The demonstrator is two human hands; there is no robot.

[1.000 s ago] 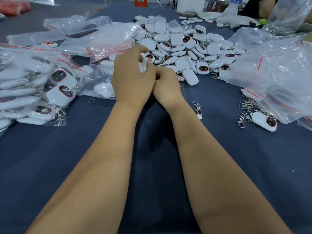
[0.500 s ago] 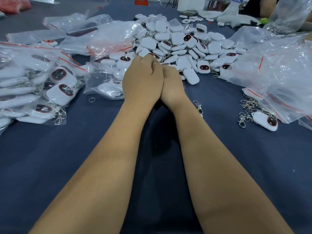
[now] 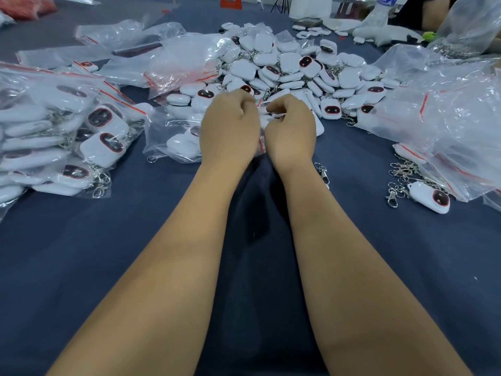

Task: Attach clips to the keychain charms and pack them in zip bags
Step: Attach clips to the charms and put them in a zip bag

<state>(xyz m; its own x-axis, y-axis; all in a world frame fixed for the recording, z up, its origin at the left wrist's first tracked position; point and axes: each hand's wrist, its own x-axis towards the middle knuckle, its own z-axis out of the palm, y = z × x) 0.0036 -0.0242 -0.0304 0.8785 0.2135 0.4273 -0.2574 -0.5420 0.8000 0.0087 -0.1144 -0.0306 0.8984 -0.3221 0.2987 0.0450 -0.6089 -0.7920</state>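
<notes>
Head view showed left hand [image 3: 230, 128] and right hand [image 3: 291, 128] curled, pinching a zip bag [image 3: 173, 137] beside bare blue cloth [image 3: 81, 253]

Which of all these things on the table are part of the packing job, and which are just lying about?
Part of the job:
- left hand and right hand, fingers curled together over something small
- pile of white charms
- loose metal clips
- filled zip bags
- empty zip bags

Just lying about:
- plastic water bottle
- orange object
- small green thing
</notes>
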